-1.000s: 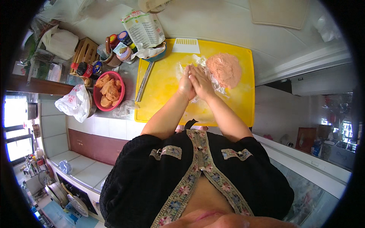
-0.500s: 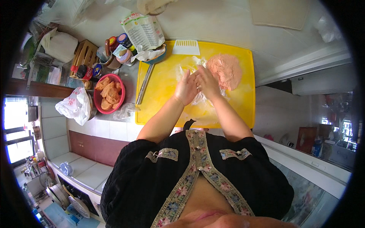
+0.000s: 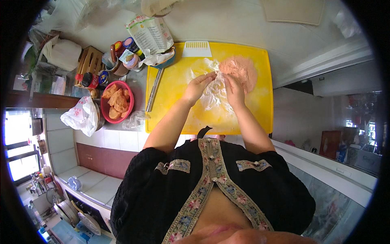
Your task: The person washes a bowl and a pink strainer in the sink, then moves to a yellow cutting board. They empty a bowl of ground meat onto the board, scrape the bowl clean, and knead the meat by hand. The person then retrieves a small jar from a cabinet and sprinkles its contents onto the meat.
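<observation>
While the left hand and right hand stand apart, fingers loosely together, pink dough lies at the yellow board's two o'clock. Whether either pinches anything, I cannot tell.

White plastic bag, red-capped dark bottle, slatted wooden rack, bright window

Head view, from the left of two head-worn fisheye cameras, upright and facing steeply downward. The wearer's black garment lies near, filling the lower centre; the yellow board and worktop lie farther off. The wide field reaches a window at left, within a dark, curved rim.
</observation>
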Demonstrator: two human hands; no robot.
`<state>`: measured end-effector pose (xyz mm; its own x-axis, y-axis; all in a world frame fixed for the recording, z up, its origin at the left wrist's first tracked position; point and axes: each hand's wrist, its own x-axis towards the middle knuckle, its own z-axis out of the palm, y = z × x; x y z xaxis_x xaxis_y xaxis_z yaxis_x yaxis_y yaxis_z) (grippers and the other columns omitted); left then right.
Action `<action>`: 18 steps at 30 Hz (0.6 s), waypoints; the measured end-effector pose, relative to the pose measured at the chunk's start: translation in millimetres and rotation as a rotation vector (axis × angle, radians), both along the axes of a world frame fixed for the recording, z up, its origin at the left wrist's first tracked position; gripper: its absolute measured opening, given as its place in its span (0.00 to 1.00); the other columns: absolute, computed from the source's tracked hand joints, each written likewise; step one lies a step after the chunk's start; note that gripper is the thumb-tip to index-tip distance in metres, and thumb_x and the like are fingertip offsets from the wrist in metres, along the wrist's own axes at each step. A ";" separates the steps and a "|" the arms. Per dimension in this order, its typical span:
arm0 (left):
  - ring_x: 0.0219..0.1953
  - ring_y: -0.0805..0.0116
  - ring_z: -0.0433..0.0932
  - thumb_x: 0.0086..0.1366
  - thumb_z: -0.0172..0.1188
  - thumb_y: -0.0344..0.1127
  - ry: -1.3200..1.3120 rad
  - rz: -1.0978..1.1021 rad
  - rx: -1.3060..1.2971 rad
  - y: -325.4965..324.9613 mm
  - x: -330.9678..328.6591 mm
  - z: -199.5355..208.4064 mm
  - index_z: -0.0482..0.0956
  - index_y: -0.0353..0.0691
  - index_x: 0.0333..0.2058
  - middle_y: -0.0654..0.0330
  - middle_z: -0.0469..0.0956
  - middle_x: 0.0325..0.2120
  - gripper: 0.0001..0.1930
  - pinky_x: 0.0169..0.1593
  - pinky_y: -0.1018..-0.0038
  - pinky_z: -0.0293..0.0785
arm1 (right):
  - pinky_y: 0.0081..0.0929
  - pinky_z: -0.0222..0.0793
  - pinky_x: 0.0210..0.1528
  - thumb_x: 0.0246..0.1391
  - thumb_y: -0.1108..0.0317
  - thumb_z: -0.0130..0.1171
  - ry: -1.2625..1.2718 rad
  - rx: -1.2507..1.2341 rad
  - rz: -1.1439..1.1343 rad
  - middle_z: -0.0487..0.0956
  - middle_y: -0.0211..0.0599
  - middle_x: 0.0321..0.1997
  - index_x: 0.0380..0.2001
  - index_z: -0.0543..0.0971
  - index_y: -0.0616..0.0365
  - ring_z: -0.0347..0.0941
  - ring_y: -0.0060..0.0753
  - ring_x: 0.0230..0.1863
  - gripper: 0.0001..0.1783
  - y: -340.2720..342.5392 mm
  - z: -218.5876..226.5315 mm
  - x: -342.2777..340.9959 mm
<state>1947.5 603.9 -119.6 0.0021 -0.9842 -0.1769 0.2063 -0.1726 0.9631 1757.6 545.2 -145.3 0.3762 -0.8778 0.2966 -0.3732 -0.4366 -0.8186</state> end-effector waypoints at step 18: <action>0.76 0.50 0.47 0.75 0.44 0.56 -0.999 -0.177 -0.455 5.8 -25.3 8.8 0.60 0.52 0.72 0.54 0.57 0.73 0.31 0.76 0.47 0.36 | 0.38 0.55 0.74 0.71 0.51 0.50 -1.310 1.136 0.174 0.67 0.37 0.69 0.67 0.66 0.54 0.58 0.36 0.73 0.28 37.9 54.3 37.4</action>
